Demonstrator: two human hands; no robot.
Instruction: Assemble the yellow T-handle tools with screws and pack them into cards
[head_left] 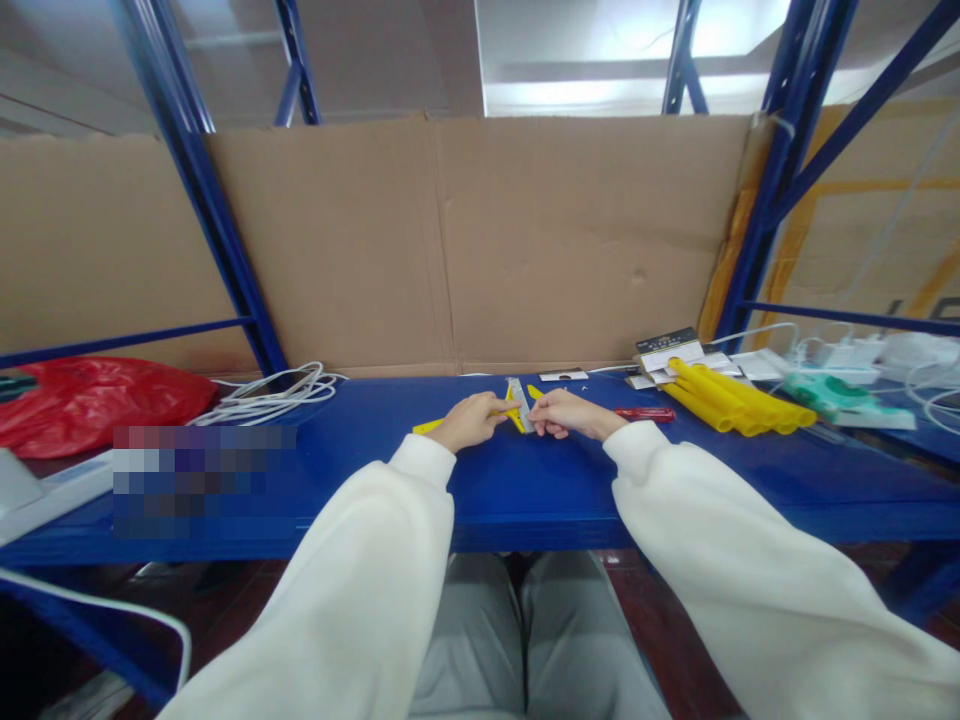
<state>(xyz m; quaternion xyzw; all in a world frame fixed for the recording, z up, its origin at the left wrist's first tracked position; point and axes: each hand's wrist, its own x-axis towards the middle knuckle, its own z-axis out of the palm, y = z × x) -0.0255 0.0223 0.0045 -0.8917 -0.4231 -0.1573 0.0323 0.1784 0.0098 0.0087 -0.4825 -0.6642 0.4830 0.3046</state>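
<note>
Left hand (474, 420) at metal strip (523, 406), right hand (567, 412) beside it, fingers bunched — can't tell if either clamps. Seems part-done — yellow piece (534, 391) beyond right fingertips looks unattached.

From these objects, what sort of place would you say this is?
Probably a workshop or storeroom workstation: there are blue metal uprights, a cardboard backing behind the blue tabletop, and yellow tubes lying on the right.
</note>
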